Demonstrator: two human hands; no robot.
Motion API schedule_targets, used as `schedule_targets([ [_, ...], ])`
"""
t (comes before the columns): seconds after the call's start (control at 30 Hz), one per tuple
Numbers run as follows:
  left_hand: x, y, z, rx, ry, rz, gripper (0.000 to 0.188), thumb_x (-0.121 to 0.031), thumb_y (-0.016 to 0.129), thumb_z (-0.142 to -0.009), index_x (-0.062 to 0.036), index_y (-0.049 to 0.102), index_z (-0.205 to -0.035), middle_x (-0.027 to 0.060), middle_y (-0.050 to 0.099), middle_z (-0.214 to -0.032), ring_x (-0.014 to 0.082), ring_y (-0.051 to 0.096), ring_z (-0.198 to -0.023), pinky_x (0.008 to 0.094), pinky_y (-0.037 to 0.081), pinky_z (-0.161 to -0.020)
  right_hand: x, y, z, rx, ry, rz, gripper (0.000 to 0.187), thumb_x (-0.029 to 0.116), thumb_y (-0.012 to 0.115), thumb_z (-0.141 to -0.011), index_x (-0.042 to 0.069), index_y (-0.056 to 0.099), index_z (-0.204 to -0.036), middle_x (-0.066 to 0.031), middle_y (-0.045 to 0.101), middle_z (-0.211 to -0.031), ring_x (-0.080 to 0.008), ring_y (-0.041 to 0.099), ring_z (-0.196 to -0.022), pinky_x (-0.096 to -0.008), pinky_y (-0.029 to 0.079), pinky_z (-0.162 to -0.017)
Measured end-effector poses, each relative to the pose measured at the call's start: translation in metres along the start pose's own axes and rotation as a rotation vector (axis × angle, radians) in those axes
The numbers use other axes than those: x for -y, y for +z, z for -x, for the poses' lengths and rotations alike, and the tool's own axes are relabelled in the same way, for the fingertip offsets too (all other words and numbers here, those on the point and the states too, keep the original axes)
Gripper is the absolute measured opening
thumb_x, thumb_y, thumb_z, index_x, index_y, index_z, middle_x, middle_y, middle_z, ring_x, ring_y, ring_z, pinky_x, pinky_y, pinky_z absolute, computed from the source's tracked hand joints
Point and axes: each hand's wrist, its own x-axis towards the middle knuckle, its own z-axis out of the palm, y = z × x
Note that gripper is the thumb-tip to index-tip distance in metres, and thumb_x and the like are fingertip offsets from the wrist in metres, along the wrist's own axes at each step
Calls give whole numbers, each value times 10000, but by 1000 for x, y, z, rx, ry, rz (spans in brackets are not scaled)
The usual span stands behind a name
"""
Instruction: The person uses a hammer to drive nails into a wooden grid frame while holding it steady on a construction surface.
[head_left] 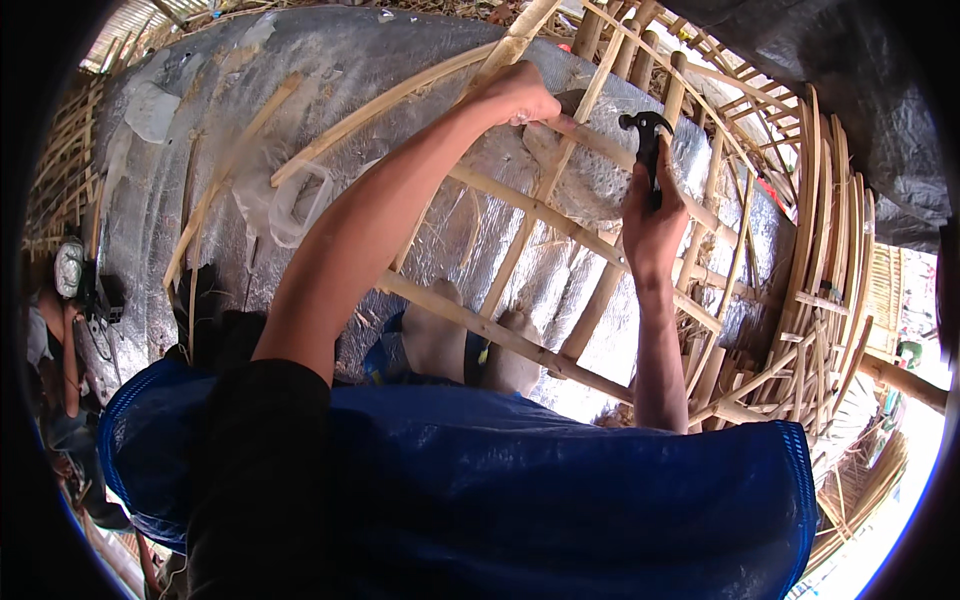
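Note:
My right hand (654, 235) is closed around the dark handle of a claw hammer (648, 128), its black head pointing up and away from me. The hammer is over the right part of a bamboo frame (525, 208), a lattice of split poles and crosspieces. Farther away and to the left, my left hand (522, 95) is curled tight at the frame's far crosspiece, where an upright pole meets it. Its fingertips are partly hidden, but it appears to grip the bamboo. The frame lies across in front of my legs, above a silvery sheet.
The crinkled silver sheet (225, 75) spreads beneath the frame, with a clear plastic bag (298, 205) on it. Bundled bamboo strips (825, 220) curve up at the right. Dark sheeting (800, 50) hangs at the upper right. Another person (60, 350) is at the far left.

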Motion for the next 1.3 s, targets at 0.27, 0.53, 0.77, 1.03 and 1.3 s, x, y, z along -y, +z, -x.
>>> schedule_targets([
  [0.27, 2, -4, 2, 38, 66, 19, 444, -383, 943, -644, -23, 685, -622, 33, 611, -600, 148, 489, -521, 345, 378, -503, 21, 6, 13, 13, -168, -62, 453, 80, 608, -989, 41, 534, -1434, -240, 731, -1061, -147, 696, -964, -308, 547, -794],
  [0.53, -2, -6, 5, 50, 65, 40, 409, -361, 927, -674, -28, 694, -630, 28, 610, -598, 148, 498, -539, 341, 391, -528, 26, 5, 10, -34, -121, -135, 450, 46, 578, -1000, 6, 509, -1443, -241, 699, -1178, -155, 679, -1021, -295, 539, -813],
  [0.77, 5, -1, 3, 1, 91, 38, 463, -385, 940, -649, -32, 647, -586, 20, 551, -541, 130, 425, -469, 336, 331, -472, 24, 10, 15, -35, -32, -258, 450, 29, 554, -1010, 23, 500, -1457, -184, 726, -1112, -115, 661, -874, -266, 528, -711],
  [1.03, -7, -8, 7, 14, 62, 48, 479, -387, 938, -654, -36, 624, -563, 16, 531, -521, 133, 412, -458, 340, 324, -467, 21, 15, 13, -109, -161, -152, 442, 25, 536, -1013, -3, 491, -1452, -196, 715, -1169, -173, 693, -934, -282, 535, -774],
  [1.3, 2, -3, 8, 10, 86, 60, 480, -407, 935, -642, -40, 635, -566, 21, 572, -569, 156, 469, -514, 350, 377, -517, 25, 8, 19, -71, 24, -260, 431, 77, 566, -1008, 21, 529, -1434, -198, 740, -1016, -137, 683, -889, -294, 539, -702],
])
